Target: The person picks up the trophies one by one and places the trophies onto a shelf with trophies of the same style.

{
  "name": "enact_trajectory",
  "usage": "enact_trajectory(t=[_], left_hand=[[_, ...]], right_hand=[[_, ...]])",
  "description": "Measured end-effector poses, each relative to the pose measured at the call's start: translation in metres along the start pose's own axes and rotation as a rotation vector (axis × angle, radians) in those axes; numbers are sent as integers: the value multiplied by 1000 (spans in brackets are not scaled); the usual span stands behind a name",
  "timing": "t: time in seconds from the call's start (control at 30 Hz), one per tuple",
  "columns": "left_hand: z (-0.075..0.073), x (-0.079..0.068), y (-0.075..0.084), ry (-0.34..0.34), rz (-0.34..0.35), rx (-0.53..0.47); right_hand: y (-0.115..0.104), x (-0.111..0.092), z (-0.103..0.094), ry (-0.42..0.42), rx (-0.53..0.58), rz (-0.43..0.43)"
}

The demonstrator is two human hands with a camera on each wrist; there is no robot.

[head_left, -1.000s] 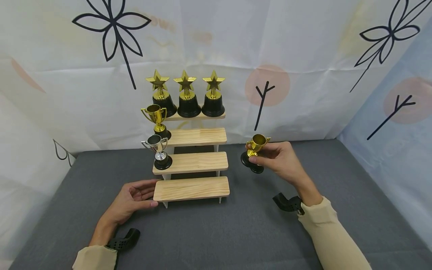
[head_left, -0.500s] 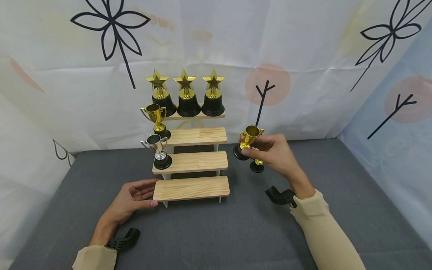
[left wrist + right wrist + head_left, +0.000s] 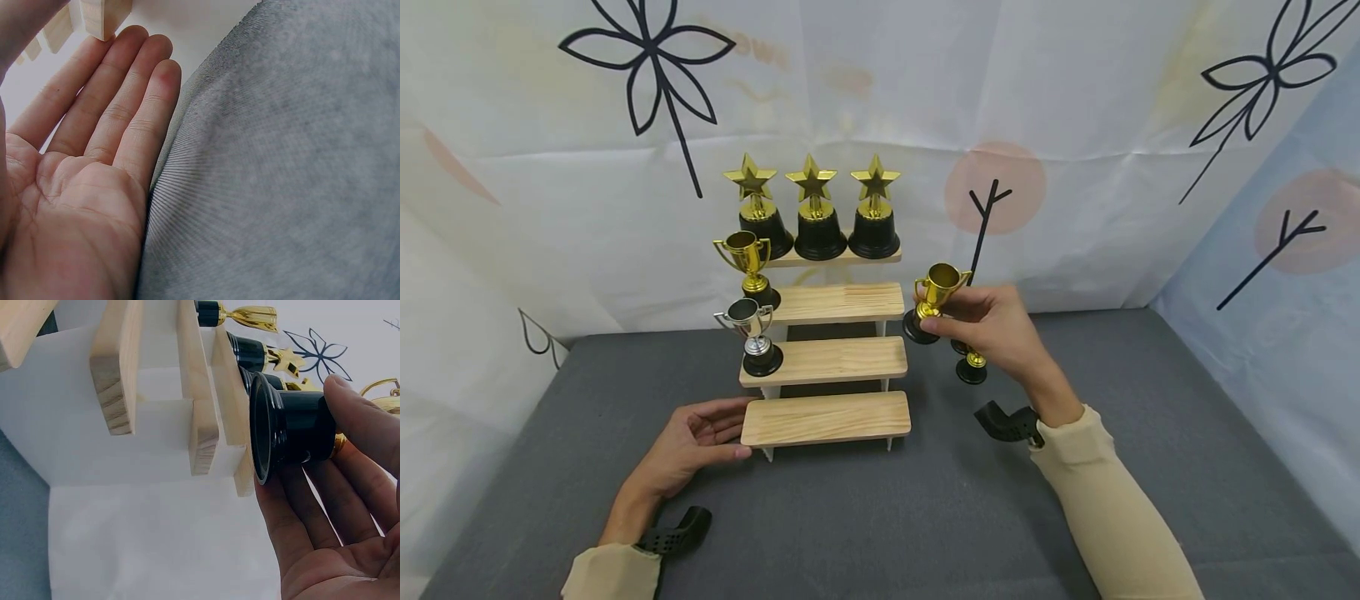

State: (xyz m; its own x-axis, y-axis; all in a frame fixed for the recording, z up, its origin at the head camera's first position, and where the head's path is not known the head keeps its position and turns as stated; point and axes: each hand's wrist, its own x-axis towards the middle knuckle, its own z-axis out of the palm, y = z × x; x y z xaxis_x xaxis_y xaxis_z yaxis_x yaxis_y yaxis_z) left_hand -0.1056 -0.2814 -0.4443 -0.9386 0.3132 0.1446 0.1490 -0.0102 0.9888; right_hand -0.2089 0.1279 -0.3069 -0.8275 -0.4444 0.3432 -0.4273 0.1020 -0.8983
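Observation:
My right hand point(image 3: 1003, 329) pinches a gold trophy cup point(image 3: 941, 287) near its stem, off the table and just right of the stepped wooden stand point(image 3: 826, 418). In the right wrist view, the cup's black base point(image 3: 306, 425) faces the stand, with the thumb on one side and fingers beneath. My left hand point(image 3: 681, 450) touches the left end of the stand's lowest step, its fingers straight in the left wrist view. A gold cup point(image 3: 746, 257) stands at the left of the second step from the top, a silver cup point(image 3: 748, 321) on the step below.
Three gold star trophies point(image 3: 811, 204) line the top step. Behind and below my right hand stands another small trophy point(image 3: 973, 367) on the grey table point(image 3: 865, 525), partly hidden; a second dark base shows beside it. A patterned white cloth point(image 3: 1075, 233) hangs behind.
My right hand has carried the gold trophy cup up and left toward the stand, uncovering a small trophy on the table. My left hand has stayed in place.

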Motion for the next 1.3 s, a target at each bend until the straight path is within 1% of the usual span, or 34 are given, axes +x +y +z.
enact_trajectory(t=[0.2, 0.67, 0.97, 1.3], left_hand=[[0, 0, -1, -2, -1, -2], [0, 0, 1, -4, 4, 1], [1, -1, 2, 3, -3, 7], [1, 0, 1, 3, -6, 0]], right_hand=[[-3, 5, 3, 4, -21, 18], [-11, 20, 6, -15, -12, -18], [-13, 29, 12, -20, -35, -18], [-12, 36, 18, -52, -5, -24]])
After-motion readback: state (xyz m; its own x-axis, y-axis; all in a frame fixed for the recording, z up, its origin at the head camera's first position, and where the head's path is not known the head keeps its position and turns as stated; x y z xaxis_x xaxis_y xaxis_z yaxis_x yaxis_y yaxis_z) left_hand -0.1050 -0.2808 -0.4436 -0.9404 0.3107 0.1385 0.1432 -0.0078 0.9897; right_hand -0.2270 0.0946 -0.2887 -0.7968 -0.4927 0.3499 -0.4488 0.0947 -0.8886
